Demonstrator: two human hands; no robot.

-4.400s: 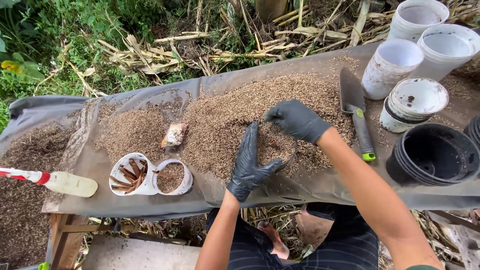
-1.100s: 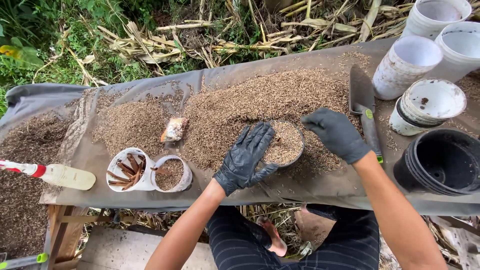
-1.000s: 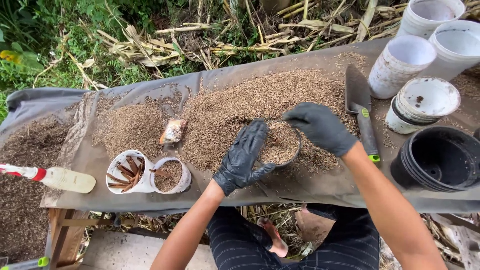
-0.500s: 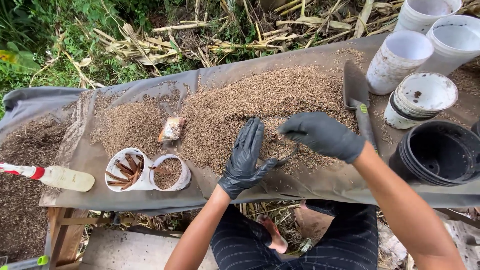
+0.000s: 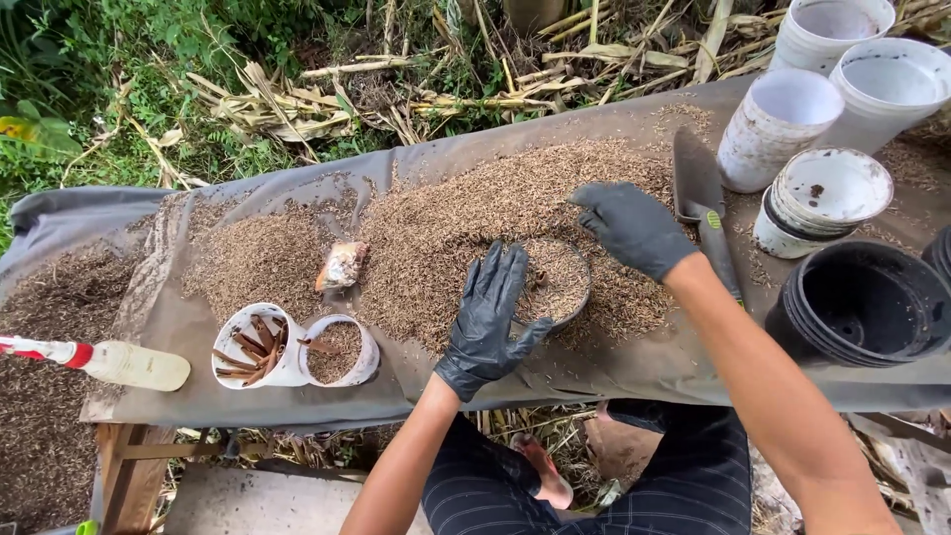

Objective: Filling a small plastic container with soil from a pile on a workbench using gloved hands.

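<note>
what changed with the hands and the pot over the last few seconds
A dark pot, not visible at first, now sits filled in the husk pile. The left hand steadies its near side, as a second ago. The right hand has lifted off the pot toward the far rim. The trowel, white cups and bottle stayed put.

I stood outdoors in even daylight at a long bench draped in a grey-brown tarp sheet (image 5: pixel 614 372), whose weathered wooden leg frame (image 5: pixel 129 471) showed beneath its left end. Beyond the far edge lay a litter of dry yellow stalks and leaves (image 5: pixel 327 94), with green weeds and grass (image 5: pixel 109 69) thick toward the upper left. Under the bench I could see a pale concrete slab (image 5: pixel 258 500) and more dry straw on the ground.
</note>
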